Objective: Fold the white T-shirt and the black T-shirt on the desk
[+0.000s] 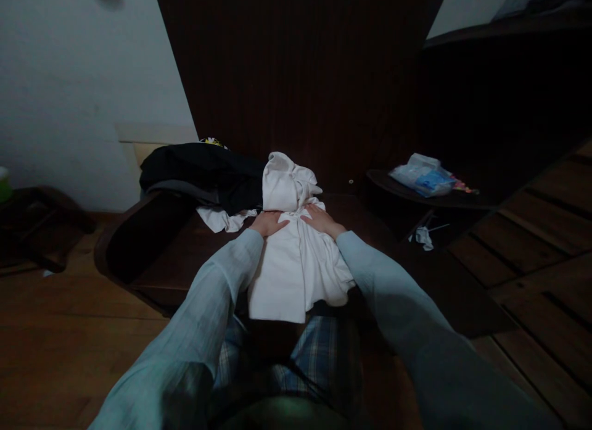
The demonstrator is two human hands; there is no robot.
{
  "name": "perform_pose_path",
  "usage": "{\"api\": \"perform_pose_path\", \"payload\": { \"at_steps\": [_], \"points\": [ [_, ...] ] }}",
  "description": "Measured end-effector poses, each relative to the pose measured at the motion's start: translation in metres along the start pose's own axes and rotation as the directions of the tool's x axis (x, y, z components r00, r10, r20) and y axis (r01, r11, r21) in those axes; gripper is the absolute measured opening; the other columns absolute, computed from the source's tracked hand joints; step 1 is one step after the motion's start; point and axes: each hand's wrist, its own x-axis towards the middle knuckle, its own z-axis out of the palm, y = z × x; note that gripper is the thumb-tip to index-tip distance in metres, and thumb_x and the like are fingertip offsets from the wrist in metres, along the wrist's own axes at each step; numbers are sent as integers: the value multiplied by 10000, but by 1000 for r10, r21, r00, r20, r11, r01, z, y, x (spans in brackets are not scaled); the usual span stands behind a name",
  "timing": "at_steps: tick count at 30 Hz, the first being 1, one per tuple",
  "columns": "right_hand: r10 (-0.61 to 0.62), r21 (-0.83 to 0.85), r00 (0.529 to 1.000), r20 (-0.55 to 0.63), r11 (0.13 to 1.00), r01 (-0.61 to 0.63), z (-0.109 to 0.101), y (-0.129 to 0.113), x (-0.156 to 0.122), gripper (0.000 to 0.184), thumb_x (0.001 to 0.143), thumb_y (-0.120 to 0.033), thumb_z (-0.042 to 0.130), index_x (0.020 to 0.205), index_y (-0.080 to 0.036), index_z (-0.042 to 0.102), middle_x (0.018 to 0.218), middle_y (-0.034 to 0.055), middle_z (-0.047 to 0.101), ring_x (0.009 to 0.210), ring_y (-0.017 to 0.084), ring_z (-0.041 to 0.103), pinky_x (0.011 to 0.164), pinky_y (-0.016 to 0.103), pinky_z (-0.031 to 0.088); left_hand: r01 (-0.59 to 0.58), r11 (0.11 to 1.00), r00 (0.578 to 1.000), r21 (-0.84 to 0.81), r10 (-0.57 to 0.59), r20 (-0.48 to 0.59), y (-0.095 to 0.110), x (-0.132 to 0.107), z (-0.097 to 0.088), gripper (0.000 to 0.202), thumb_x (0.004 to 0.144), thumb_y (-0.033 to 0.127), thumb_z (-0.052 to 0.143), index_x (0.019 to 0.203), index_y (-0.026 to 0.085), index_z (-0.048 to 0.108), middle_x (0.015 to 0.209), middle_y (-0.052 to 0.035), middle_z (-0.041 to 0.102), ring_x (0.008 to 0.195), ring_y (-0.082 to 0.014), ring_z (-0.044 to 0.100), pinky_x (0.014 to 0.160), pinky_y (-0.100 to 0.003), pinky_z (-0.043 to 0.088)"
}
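Observation:
A white garment (296, 263) lies on a dark low wooden table (152, 257) in front of me, its far end bunched into a lump and its near end hanging toward my lap. My left hand (271, 223) rests flat on the cloth at its middle, fingers stretched out. My right hand (321, 221) lies flat beside it on the same cloth, fingers spread. Both arms wear pale blue sleeves.
A heap of black clothing (203, 171) sits at the table's far left, with another white piece (222, 219) under its edge. To the right a small round dark table (407, 198) carries a plastic bag (423, 174). Wooden floor surrounds everything; a dark wooden panel stands behind.

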Motion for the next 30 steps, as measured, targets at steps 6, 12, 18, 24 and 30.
{"api": "perform_pose_path", "payload": {
  "at_steps": [6, 12, 18, 24, 30],
  "points": [
    [-139, 50, 986, -96, 988, 144, -15, 0, -22, 467, 823, -317, 455, 1222, -74, 452, 1306, 163, 428, 1225, 222, 367, 1015, 370, 283, -31, 999, 982, -10, 28, -186, 7, -25, -14, 335, 843, 353, 361, 1030, 124, 517, 980, -120, 595, 926, -226, 554, 800, -317, 416],
    [-232, 205, 960, -160, 943, 262, -30, -17, -92, 373, 842, -298, 407, 1157, -137, 525, 1190, 113, 550, 1097, 189, 506, 959, 351, 365, -28, 991, 983, -130, 3, -186, 13, -79, -24, 291, 840, 349, 372, 961, 144, 539, 982, -107, 576, 939, -207, 539, 807, -301, 426],
    [-233, 72, 970, -72, 969, 238, -1, -43, -145, 509, 833, -463, 398, 1228, -151, 469, 1323, 133, 421, 1247, 231, 343, 1031, 416, 259, -107, 984, 993, -141, 111, 25, 25, -114, -12, 651, 810, 556, 343, 1245, 72, 384, 1359, -189, 340, 1272, -275, 282, 1010, -387, 269],
    [-198, -38, 979, -59, 980, 196, 6, -38, -138, 531, 860, -463, 321, 1281, -151, 408, 1379, 142, 330, 1288, 236, 263, 1044, 440, 205, -69, 992, 995, -108, 77, 65, 25, -101, -1, 720, 828, 575, 249, 1322, 52, 277, 1405, -194, 241, 1314, -279, 165, 1036, -418, 200],
    [-197, -61, 980, -28, 979, 195, -2, -10, -109, 499, 868, -441, 310, 1277, -175, 414, 1374, 122, 345, 1278, 225, 286, 1039, 443, 206, -23, 991, 999, -128, 29, 45, 19, -63, 3, 691, 828, 559, 286, 1299, 54, 318, 1400, -200, 246, 1308, -284, 182, 1035, -435, 204]
  ]
}}
